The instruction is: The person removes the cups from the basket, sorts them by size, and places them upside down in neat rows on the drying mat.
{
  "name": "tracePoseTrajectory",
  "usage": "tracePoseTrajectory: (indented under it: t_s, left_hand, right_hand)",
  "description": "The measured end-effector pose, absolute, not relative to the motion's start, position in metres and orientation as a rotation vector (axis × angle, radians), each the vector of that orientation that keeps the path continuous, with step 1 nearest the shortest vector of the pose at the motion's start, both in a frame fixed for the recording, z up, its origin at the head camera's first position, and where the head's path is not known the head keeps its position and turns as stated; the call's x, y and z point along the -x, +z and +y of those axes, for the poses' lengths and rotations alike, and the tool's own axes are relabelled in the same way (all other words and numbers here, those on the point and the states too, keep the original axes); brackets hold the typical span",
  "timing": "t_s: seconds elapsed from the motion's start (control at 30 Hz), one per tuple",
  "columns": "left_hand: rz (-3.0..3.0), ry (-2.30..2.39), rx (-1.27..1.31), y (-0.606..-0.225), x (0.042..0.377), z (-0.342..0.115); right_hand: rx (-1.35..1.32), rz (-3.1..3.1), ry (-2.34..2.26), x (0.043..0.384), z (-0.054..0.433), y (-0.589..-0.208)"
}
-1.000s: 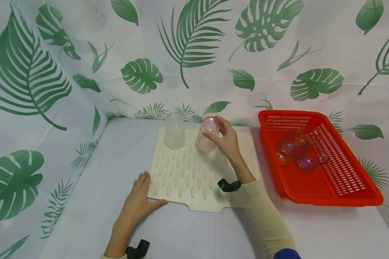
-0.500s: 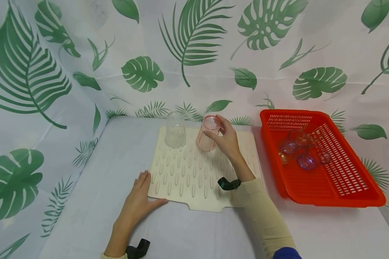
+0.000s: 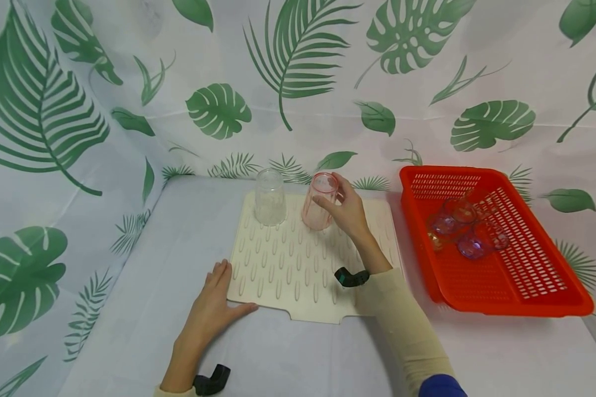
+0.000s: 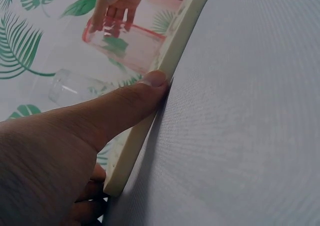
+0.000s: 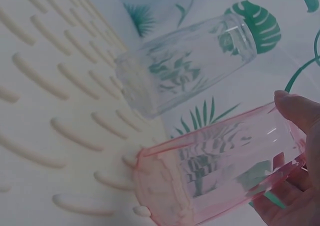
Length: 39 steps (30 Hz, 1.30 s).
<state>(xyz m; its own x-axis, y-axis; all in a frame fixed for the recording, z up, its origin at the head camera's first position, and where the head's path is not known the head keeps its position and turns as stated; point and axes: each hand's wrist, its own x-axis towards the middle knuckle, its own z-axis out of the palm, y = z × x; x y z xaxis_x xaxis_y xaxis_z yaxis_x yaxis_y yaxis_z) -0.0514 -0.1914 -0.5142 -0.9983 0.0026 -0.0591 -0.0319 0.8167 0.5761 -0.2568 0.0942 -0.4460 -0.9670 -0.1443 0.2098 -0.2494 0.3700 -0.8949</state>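
Observation:
My right hand (image 3: 345,212) holds a pink transparent glass (image 3: 317,208) near its top, thumb on one side and fingers on the other. The glass stands on the back part of a cream ridged drying board (image 3: 288,275); the right wrist view shows its lower end right at the ridges. To its left, a clear glass (image 3: 270,201) stands upright on the same board. My left hand (image 3: 211,306) rests at the board's front left corner. Its thumb (image 4: 132,98) lies along the front edge, and its straight fingers lie beside the left edge.
A red plastic basket (image 3: 506,306) stands right of the board, with several coloured transparent glasses (image 3: 477,242) lying in it. The table (image 3: 298,358) has a pale cover. A leaf-patterned curtain (image 3: 298,143) rises close behind the board and along the left.
The head view has shifted slightly. The top of the pink glass has moved a little back in my right hand's grip; my left hand stays at the board's corner.

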Motion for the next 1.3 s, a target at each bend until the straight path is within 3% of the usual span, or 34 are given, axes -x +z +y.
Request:
tracePoseTrajectory:
  t_s: [0.5,1.3]
  left_hand:
    - [2.918,0.959,0.022,-0.515,0.05,-0.189]
    - [2.912,0.993,0.031,-0.514,0.049,-0.193]
  right_hand:
    - [-0.314,-2.617,1.631,0.251,0.101,-0.436]
    - [-0.472,-2.444,1.543,0.227,0.118,-0.392]
